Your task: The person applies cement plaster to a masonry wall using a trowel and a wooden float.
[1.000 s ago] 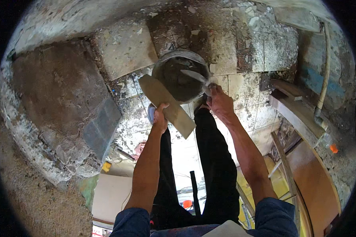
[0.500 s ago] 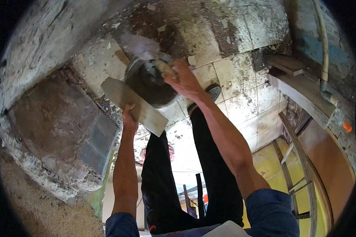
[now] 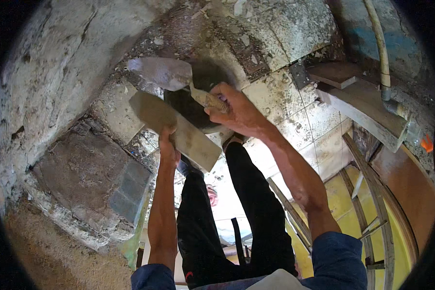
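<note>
My left hand (image 3: pixel 167 145) is closed around the near edge of a long flat board (image 3: pixel 198 145), pale at its right end and darker at its tapered left end. In my right hand (image 3: pixel 239 113) is the handle of a trowel (image 3: pixel 162 72). The trowel's broad grey blade points left, above the board's darker end. Behind both tools stands a dark round bucket (image 3: pixel 183 108) on the floor, partly covered by the board, the trowel and my right hand. I cannot tell whether mortar clings to the blade.
A rough wall (image 3: pixel 58 63) rises on the left, above a raised slab (image 3: pixel 87 174) with a crumbled edge. Dirty tiles (image 3: pixel 280 101) with debris cover the floor. To the right are a ledge (image 3: pixel 367 111), a pipe (image 3: pixel 379 48) and a wooden ladder (image 3: pixel 372 208).
The trowel, blurred over the bucket before, has swung left and its blade shows clearly. The board has shifted slightly right in the picture, along with a small turn of the view.
</note>
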The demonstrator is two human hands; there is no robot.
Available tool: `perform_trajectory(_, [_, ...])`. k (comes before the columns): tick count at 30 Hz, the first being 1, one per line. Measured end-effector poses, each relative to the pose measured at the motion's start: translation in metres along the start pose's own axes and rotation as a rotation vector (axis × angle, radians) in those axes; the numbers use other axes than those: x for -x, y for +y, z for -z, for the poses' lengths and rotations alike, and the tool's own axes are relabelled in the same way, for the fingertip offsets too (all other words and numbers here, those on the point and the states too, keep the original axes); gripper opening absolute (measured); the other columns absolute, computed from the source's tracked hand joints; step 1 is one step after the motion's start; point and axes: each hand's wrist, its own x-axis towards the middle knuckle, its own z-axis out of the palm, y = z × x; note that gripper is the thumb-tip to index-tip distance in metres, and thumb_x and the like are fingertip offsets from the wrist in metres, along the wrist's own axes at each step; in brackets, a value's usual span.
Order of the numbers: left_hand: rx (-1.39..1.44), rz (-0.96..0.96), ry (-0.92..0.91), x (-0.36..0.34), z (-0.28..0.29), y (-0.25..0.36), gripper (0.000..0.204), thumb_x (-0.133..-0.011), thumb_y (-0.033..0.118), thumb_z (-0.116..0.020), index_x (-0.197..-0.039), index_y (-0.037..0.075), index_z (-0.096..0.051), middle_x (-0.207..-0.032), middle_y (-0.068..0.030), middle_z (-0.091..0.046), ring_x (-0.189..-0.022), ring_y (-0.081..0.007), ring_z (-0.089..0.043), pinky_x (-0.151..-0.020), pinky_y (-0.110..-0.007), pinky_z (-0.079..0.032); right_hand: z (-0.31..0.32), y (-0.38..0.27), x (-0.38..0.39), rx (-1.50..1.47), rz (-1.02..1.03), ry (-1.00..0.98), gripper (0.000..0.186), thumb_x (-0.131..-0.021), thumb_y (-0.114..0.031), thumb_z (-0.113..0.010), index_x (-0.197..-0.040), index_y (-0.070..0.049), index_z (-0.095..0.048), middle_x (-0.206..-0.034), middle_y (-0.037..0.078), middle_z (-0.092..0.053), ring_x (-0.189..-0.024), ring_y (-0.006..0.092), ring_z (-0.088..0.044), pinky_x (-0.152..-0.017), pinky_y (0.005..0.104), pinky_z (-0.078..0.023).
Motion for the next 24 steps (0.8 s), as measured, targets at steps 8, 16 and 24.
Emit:
perform_trajectory(8, [-0.068,-0.004,-0.250,-0.058,-0.191,-0.031,0.050,-0.083,0.022,-0.068,-0.126,0.000,-0.056,-0.112,-0.0088,-0.061,-0.106,-0.0258,-0.060,-0.099,-0.040,-0.046,0.181,0.015,0.005,0.206,-0.047,0.375,0.046,-0.090,-0.023,-0.077,-0.124,-0.002,-0.054,-0.117,0.017,-0.064,-0.102,0.0227,-0.066,-0.085,0.0361,-0.056])
perform_trajectory(16, [-0.190,0.102,-0.117,-0.103,-0.276,-0.069,0.049,-0.079,0.021,-0.070,-0.123,0.003,-0.057,-0.112,-0.0086,-0.061,-0.102,-0.0247,-0.060,-0.091,-0.038,-0.049,0.277,0.084,0.002,0.481,0.165,0.757,0.044,-0.097,-0.028,-0.068,-0.127,0.002,-0.055,-0.101,0.023,-0.069,-0.089,0.0319,-0.070,-0.078,0.0401,-0.056])
perform_trajectory(24, [-0.400,-0.162,-0.145,-0.072,-0.221,-0.018,0.045,-0.081,0.015,-0.068,-0.123,0.001,-0.060,-0.111,-0.0078,-0.063,-0.102,-0.0213,-0.060,-0.090,-0.036,-0.049,0.207,0.050,0.139,0.372,-0.165,0.386,0.043,-0.090,-0.025,-0.075,-0.127,-0.010,-0.059,-0.117,0.018,-0.071,-0.104,0.0358,-0.072,-0.089,0.0420,-0.057])
